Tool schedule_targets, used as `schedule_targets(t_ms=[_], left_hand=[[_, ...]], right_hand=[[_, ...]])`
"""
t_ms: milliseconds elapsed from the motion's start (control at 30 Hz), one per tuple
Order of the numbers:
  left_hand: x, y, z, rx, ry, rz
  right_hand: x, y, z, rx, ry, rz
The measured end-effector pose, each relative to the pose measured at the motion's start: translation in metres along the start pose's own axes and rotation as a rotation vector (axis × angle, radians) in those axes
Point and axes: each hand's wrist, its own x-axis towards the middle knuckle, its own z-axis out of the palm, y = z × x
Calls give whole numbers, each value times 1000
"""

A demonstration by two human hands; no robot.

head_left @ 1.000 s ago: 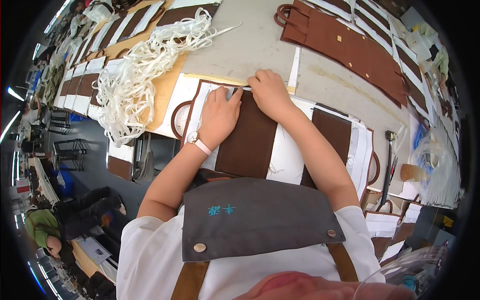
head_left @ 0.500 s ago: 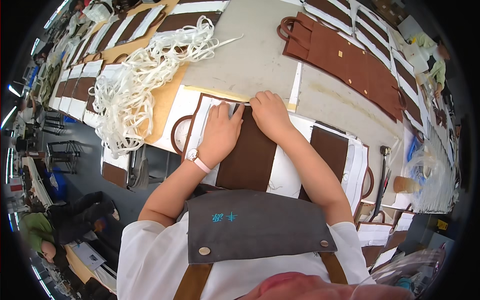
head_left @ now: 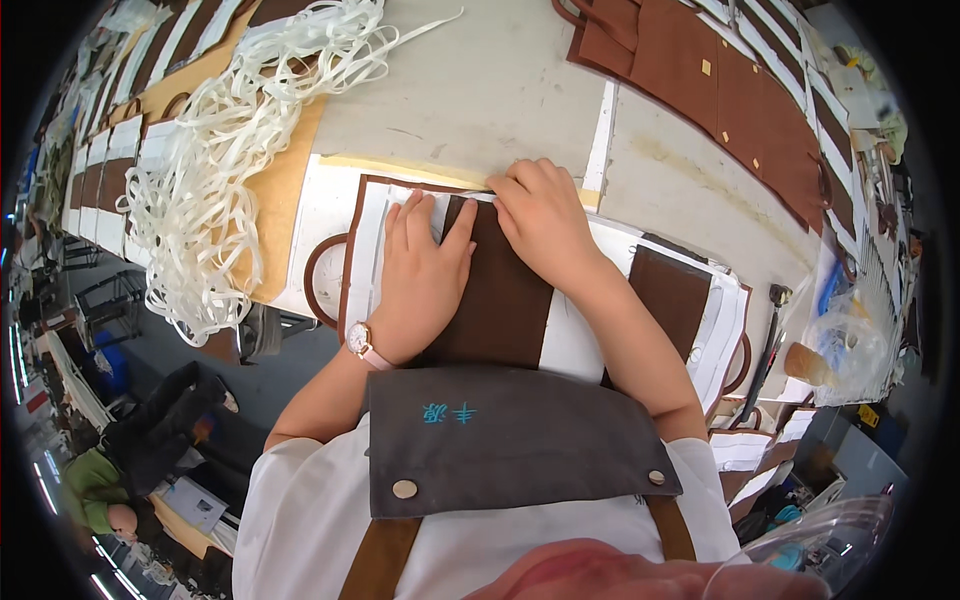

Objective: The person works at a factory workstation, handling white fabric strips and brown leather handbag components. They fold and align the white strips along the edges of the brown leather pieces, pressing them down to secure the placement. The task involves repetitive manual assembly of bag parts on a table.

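Note:
A bag panel (head_left: pixel 500 290) in brown and white lies in front of me, with a brown rim and a curved brown handle (head_left: pixel 322 280) at its left end. My left hand (head_left: pixel 425 275) rests flat on it, fingers stretched toward the far edge, index finger apart from the others. At that far edge, my right hand (head_left: pixel 545 220) has its fingers curled and pressed together. A thin white strip (head_left: pixel 478 196) along the edge runs to these fingertips, which seem to pinch it. What lies beneath the fingers is hidden.
A tangled heap of white tape (head_left: pixel 205 200) lies to the left on a tan board (head_left: pixel 285 200). Far right is a long brown bag piece (head_left: pixel 690 85) with handles. A black hand tool (head_left: pixel 768 350) and a clear plastic bag (head_left: pixel 855 345) are at the right.
My view has shifted, and the table things appear lower or further aside. Both hands stay at the panel's far edge in nearly the same pose.

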Motion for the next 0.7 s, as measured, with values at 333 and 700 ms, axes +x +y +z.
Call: schedule_targets(t_ms=[333, 700], left_hand=[[3, 1, -2, -49, -84, -46], [1, 0, 0, -57, -92, -49]], right_hand=[[6, 0, -5, 94, -64, 43], [-2, 4, 7, 242, -15, 12]])
